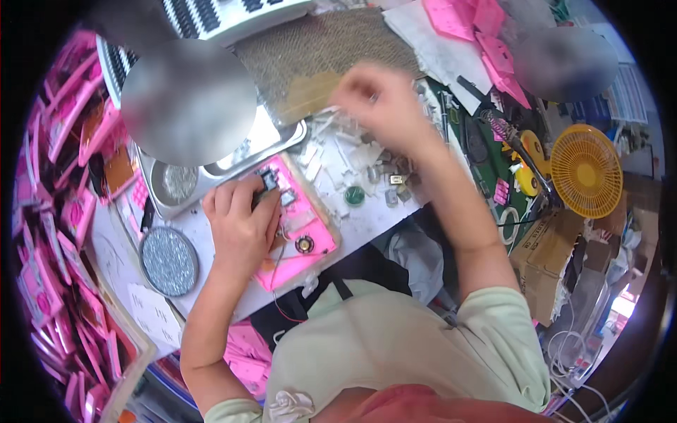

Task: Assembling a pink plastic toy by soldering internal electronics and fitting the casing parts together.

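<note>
A pink plastic housing [288, 270] lies on the white work table in front of me, with thin wires and a small round dark component [305, 244] in its lower part. My left hand [243, 222] rests over its left side, fingers closed on a small dark part [267, 178] near the upper end. Part of that piece is hidden under the fingertips. Out to the right, my right hand [381, 106] is raised above white scraps [345, 144], near the edge of a brown woven mat [324, 42]. Motion blurs its curled fingers, and whatever they may hold does not show.
A metal tray [151, 185] and a round dish of small silvery pieces [169, 261] stand left. Pink housings [67, 289] are piled along the left edge. A green pot [354, 195] sits right of the work. Farther right are a yellow basket [587, 171] and a cardboard box [546, 261].
</note>
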A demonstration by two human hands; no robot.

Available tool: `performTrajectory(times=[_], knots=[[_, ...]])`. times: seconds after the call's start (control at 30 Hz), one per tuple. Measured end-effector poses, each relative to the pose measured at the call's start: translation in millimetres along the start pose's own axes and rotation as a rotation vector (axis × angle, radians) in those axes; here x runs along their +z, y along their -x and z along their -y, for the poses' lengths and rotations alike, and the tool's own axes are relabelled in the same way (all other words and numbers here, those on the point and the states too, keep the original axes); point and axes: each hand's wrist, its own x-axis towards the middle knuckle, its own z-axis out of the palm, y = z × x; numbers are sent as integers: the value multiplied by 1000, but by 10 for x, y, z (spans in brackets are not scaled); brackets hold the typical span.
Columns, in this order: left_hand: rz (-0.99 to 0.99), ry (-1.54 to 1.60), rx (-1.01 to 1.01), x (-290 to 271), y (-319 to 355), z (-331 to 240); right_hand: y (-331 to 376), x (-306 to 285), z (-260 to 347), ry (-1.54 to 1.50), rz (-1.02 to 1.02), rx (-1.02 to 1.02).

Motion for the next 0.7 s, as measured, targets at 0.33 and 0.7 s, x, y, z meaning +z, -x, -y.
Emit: performTrajectory(times=[0.33, 0.7], knots=[[66, 107, 76, 43, -47, 62, -1546, -2065, -3166, 1322, -198, 369], [-141, 100, 38, -110, 205, 66, -150, -1473, -2, 37, -479, -8]])
